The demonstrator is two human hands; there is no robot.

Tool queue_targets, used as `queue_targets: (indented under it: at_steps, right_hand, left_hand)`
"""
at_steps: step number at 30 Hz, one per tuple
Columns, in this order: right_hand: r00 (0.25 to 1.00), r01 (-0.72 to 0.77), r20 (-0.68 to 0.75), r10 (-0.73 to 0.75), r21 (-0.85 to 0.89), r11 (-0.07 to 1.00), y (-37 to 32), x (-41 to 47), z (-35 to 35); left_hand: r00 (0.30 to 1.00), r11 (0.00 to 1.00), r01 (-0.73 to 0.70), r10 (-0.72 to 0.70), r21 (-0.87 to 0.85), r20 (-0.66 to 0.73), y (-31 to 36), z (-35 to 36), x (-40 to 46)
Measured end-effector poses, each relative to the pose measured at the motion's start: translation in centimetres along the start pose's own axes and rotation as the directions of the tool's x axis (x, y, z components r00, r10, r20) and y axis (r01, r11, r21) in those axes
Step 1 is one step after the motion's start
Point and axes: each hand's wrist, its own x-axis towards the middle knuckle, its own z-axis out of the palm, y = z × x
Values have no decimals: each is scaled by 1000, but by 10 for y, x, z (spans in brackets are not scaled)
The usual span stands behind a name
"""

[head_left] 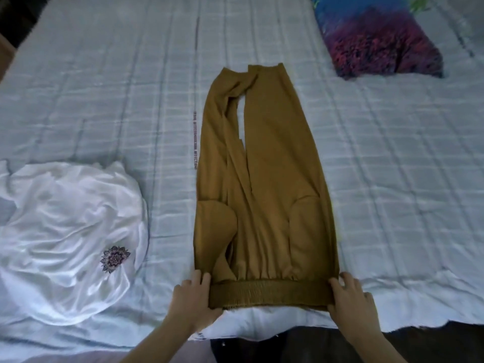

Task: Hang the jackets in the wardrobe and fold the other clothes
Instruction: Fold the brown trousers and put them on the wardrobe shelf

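A pair of mustard-brown trousers [264,179] lies flat on the bed, its legs pointing away from me and its elastic waistband nearest to me. My left hand [193,294] grips the left end of the waistband, fingers curled over the edge. At the waistband's right end my right hand [349,297] holds it the same way. A crumpled white garment [68,231] with a small purple flower emblem lies on the bed to the left.
A pale blue checked bedspread [392,179] covers the bed. A colourful pillow [377,38] in blue, purple and red lies at the far right. The bed's near edge runs just below my hands, with dark floor at the lower right.
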Motion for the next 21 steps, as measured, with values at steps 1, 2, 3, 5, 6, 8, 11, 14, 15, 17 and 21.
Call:
queue_targets:
  at_steps: [1, 2, 3, 5, 6, 8, 11, 14, 15, 17, 21]
  right_hand:
    - [1000, 21, -19, -21, -10, 1000, -1, 4, -1]
    - [996, 79, -36, -79, -10, 997, -3, 7, -1]
    - [985, 160, -55, -161, -20, 987, -4, 10, 3]
    - [947, 310, -84, -311, -25, 950, -1, 14, 12]
    - [931, 358, -77, -358, -3, 934, 1, 15, 16]
    - [927, 375, -24, -374, 54, 925, 6, 11, 23]
    - [920, 390, 1, -393, 115, 914, 21, 1, 34]
    - [891, 453, -36, -453, 149, 879, 32, -9, 46]
    - [881, 471, -21, -472, 124, 874, 35, -13, 50]
    - [869, 491, 45, -493, 55, 870, 37, -21, 49]
    - [890, 445, 122, -440, -15, 896, 18, -23, 32]
  left_hand:
    - [1000, 1000, 3, -3, 25, 10, 0, -5, 3]
    - [999, 1000, -6, 5, 27, 39, -3, -6, 7]
    - [990, 1000, -1, 3, -16, 142, -4, -13, 10]
    - [954, 996, 16, 12, -89, 298, -5, -27, 13]
    - [945, 995, 4, 29, -98, 325, -6, -33, 12]
    - [949, 998, -50, 62, -45, 309, -10, -35, 8]
    - [965, 993, -115, 116, -18, 234, -16, -29, 8]
    - [955, 975, -223, 219, 0, -198, -14, -24, 10]
    - [897, 964, -265, 237, -24, -373, -11, -22, 12]
    - [799, 946, -313, 212, -87, -563, -4, -13, 20]
    - [862, 951, -289, 207, -112, -463, 23, 14, 38]
